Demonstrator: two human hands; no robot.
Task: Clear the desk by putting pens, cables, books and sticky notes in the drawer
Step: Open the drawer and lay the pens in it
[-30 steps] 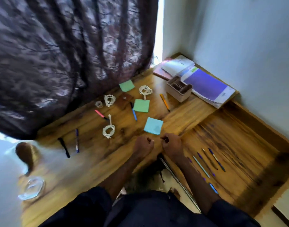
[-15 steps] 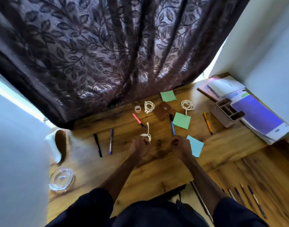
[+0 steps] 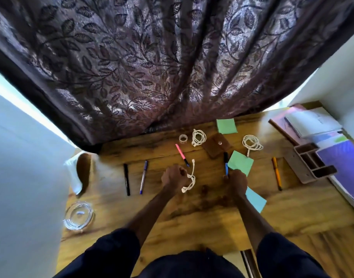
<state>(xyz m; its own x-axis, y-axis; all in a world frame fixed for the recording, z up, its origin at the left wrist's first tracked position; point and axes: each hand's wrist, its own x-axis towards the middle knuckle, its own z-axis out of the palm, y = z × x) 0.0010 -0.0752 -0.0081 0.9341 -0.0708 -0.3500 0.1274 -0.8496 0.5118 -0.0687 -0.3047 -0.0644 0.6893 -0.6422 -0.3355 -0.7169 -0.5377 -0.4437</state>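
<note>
Hands advanced: left [image 3: 173, 177] grips coiled cable [image 3: 190, 180], right [image 3: 237, 182] pen [image 3: 226, 169].

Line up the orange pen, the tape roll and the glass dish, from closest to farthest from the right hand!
1. Orange pen, just right of the right hand.
2. Tape roll, up-left, by the curtain.
3. Glass dish, far left at the desk edge.
</note>
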